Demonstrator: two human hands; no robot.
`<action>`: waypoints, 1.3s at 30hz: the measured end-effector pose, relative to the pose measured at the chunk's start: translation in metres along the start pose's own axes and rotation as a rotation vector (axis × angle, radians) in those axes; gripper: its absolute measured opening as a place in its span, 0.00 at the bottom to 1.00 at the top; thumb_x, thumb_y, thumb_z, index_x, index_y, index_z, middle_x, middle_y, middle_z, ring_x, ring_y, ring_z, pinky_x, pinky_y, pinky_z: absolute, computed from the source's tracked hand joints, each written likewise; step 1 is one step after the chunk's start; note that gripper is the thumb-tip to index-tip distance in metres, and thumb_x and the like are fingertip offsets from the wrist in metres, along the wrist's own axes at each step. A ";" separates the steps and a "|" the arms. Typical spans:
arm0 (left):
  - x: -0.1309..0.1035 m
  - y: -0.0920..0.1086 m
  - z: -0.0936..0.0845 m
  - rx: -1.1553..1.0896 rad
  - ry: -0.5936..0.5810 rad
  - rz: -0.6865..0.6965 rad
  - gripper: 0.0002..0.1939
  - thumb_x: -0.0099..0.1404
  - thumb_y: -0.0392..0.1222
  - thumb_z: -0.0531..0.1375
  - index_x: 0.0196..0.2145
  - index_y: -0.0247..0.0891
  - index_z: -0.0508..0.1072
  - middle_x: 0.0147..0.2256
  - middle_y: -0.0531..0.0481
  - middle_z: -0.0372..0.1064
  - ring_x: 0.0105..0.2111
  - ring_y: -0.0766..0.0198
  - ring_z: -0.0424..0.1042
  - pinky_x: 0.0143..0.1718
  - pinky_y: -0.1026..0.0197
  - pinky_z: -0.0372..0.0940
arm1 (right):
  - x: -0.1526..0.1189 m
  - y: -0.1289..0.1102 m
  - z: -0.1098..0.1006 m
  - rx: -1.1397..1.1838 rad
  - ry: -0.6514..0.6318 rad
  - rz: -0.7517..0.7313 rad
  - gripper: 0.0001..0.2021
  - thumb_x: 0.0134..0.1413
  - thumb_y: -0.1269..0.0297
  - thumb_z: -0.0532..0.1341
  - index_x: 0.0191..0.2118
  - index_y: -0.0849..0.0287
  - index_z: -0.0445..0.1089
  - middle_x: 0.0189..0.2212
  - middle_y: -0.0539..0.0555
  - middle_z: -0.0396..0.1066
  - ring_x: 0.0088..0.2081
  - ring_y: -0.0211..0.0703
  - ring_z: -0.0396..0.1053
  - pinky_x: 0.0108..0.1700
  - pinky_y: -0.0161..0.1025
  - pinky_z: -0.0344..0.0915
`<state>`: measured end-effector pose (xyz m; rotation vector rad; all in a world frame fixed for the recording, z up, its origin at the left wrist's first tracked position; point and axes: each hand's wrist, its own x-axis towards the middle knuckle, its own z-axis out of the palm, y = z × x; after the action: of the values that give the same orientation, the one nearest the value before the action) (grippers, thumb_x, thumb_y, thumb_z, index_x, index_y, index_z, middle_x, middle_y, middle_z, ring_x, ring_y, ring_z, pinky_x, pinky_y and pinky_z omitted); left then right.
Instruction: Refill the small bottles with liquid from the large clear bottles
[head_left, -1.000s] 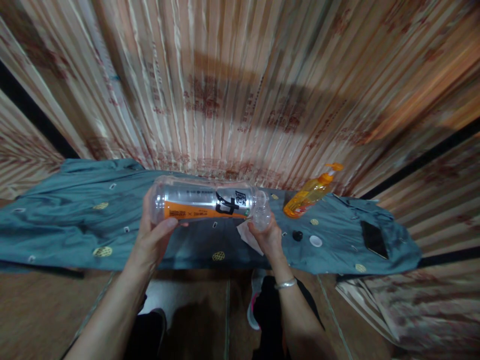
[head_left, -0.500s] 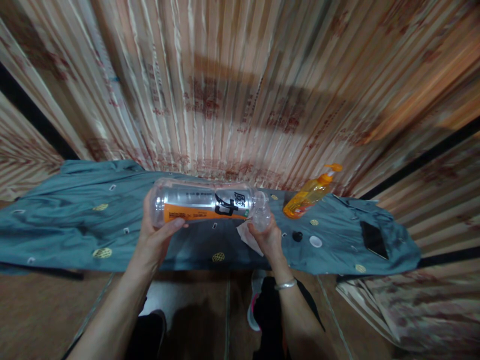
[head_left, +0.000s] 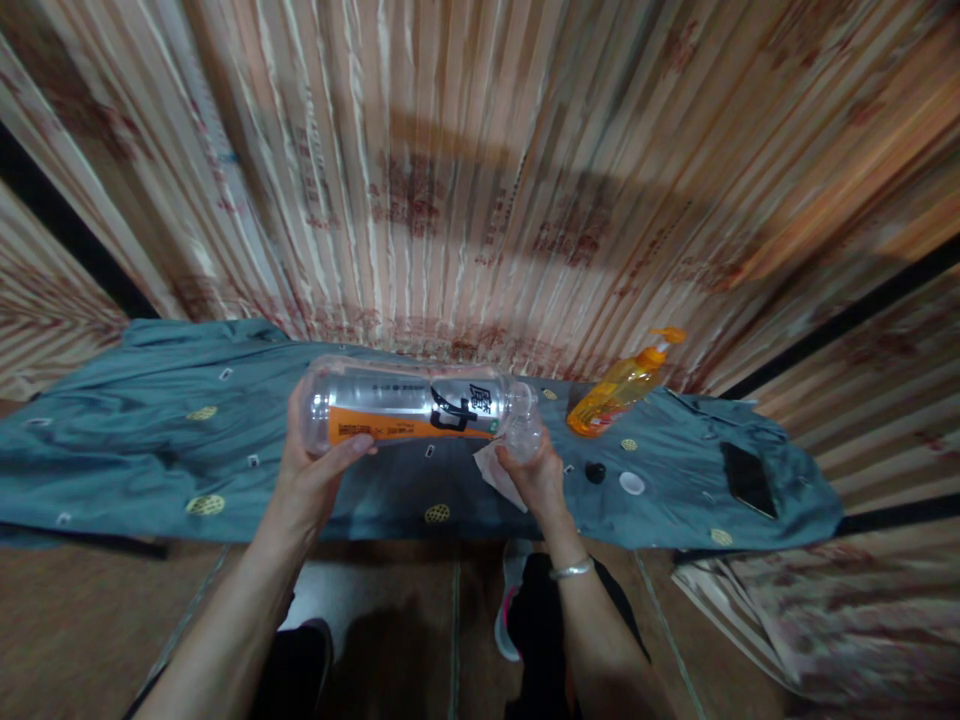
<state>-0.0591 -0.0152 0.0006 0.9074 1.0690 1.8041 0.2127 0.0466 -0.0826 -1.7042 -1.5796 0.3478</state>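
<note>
A large clear plastic bottle (head_left: 401, 405) with a silver and orange label lies on its side in the air above the cloth. At its base end, my left hand (head_left: 311, 455) is wrapped around it, thumb along the orange part. My right hand (head_left: 538, 475) grips a small clear plastic container (head_left: 523, 430) at the bottle's neck end. Whether the two touch is hard to make out. Beneath my right hand, a white piece of paper or tissue (head_left: 499, 475) rests on the cloth.
On the patterned teal cloth (head_left: 150, 430) stand or lie an orange pump bottle (head_left: 611, 395), a small black cap (head_left: 595, 472), a white round lid (head_left: 631, 484) and a dark phone (head_left: 748, 480). Behind hangs a striped curtain (head_left: 450, 200); black bars slope down on both sides.
</note>
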 end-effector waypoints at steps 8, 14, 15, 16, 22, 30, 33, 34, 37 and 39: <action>-0.001 -0.001 0.001 -0.021 0.014 0.006 0.47 0.39 0.47 0.80 0.57 0.53 0.71 0.53 0.48 0.68 0.38 0.62 0.71 0.28 0.66 0.71 | 0.000 -0.001 -0.001 0.039 -0.003 0.015 0.28 0.50 0.57 0.67 0.57 0.58 0.71 0.50 0.64 0.80 0.52 0.59 0.79 0.54 0.54 0.76; 0.000 -0.004 -0.003 0.013 -0.012 0.026 0.46 0.42 0.49 0.79 0.59 0.54 0.70 0.53 0.48 0.69 0.40 0.59 0.71 0.29 0.64 0.71 | -0.001 0.000 -0.001 0.027 0.007 -0.005 0.28 0.50 0.57 0.68 0.57 0.59 0.70 0.48 0.64 0.80 0.51 0.60 0.79 0.53 0.55 0.76; 0.001 -0.004 -0.003 0.015 -0.012 0.022 0.45 0.42 0.49 0.79 0.58 0.54 0.70 0.53 0.49 0.69 0.40 0.60 0.71 0.30 0.64 0.71 | -0.001 0.000 -0.001 0.024 0.006 -0.004 0.28 0.50 0.57 0.67 0.57 0.59 0.70 0.48 0.64 0.80 0.51 0.60 0.79 0.53 0.55 0.76; 0.001 -0.004 -0.003 0.016 -0.010 0.021 0.45 0.42 0.49 0.79 0.58 0.54 0.70 0.53 0.49 0.69 0.40 0.60 0.71 0.30 0.64 0.71 | -0.001 0.001 -0.001 0.024 0.001 -0.001 0.28 0.50 0.56 0.67 0.58 0.59 0.70 0.48 0.63 0.80 0.51 0.60 0.79 0.53 0.55 0.76; -0.001 -0.001 0.000 0.024 -0.002 0.018 0.45 0.42 0.47 0.78 0.58 0.55 0.71 0.55 0.48 0.69 0.42 0.56 0.72 0.29 0.63 0.71 | -0.001 0.002 -0.001 0.042 -0.020 0.015 0.32 0.50 0.56 0.67 0.61 0.59 0.68 0.50 0.64 0.80 0.52 0.61 0.79 0.54 0.56 0.76; 0.002 -0.008 -0.004 -0.004 -0.006 0.054 0.43 0.42 0.48 0.79 0.57 0.57 0.72 0.57 0.50 0.67 0.40 0.60 0.71 0.28 0.66 0.72 | -0.002 0.002 0.000 0.061 -0.006 0.015 0.33 0.50 0.55 0.67 0.61 0.60 0.69 0.48 0.64 0.80 0.50 0.60 0.79 0.53 0.56 0.76; 0.002 -0.007 -0.003 -0.031 0.004 0.047 0.44 0.40 0.48 0.80 0.56 0.57 0.73 0.58 0.50 0.67 0.40 0.61 0.72 0.28 0.66 0.73 | -0.001 0.002 0.000 0.052 -0.002 0.009 0.32 0.49 0.57 0.68 0.61 0.60 0.69 0.48 0.64 0.80 0.50 0.61 0.79 0.53 0.56 0.76; 0.002 -0.005 -0.002 -0.041 0.014 0.041 0.45 0.39 0.47 0.81 0.55 0.57 0.73 0.58 0.50 0.68 0.40 0.61 0.72 0.27 0.66 0.73 | -0.001 0.001 0.000 0.049 -0.001 0.008 0.32 0.49 0.57 0.68 0.61 0.60 0.69 0.47 0.64 0.80 0.50 0.61 0.79 0.53 0.56 0.76; 0.000 -0.001 0.002 -0.052 0.054 0.009 0.48 0.34 0.47 0.82 0.55 0.55 0.74 0.53 0.49 0.71 0.37 0.61 0.71 0.26 0.67 0.72 | -0.001 0.000 -0.001 0.046 0.001 0.010 0.32 0.49 0.57 0.68 0.61 0.60 0.69 0.47 0.64 0.81 0.50 0.60 0.80 0.52 0.55 0.77; 0.000 0.001 0.003 -0.047 0.057 -0.004 0.49 0.34 0.47 0.82 0.55 0.54 0.73 0.53 0.49 0.70 0.39 0.60 0.72 0.26 0.66 0.73 | -0.001 -0.002 -0.002 0.046 -0.004 0.017 0.32 0.49 0.58 0.68 0.61 0.60 0.69 0.48 0.64 0.81 0.50 0.60 0.80 0.52 0.55 0.77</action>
<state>-0.0568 -0.0145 0.0030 0.8302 1.0586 1.8538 0.2126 0.0447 -0.0804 -1.6837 -1.5493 0.3932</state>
